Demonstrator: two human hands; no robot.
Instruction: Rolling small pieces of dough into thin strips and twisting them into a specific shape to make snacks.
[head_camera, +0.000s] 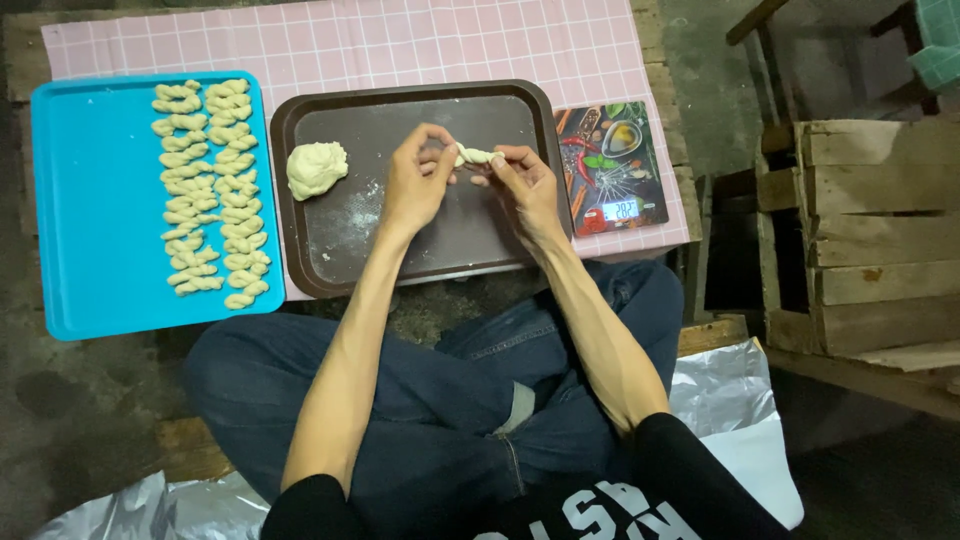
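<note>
Both hands (475, 175) pinching seemingly level, crosswise dough twist (474, 155)

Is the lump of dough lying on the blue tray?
No, the lump of dough lies on the brown tray; the blue tray holds twisted pieces.

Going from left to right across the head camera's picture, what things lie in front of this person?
Blue tray of twisted dough pieces → dough lump on the brown tray → left hand → dough twist → right hand → kitchen scale → wooden crate.
</note>
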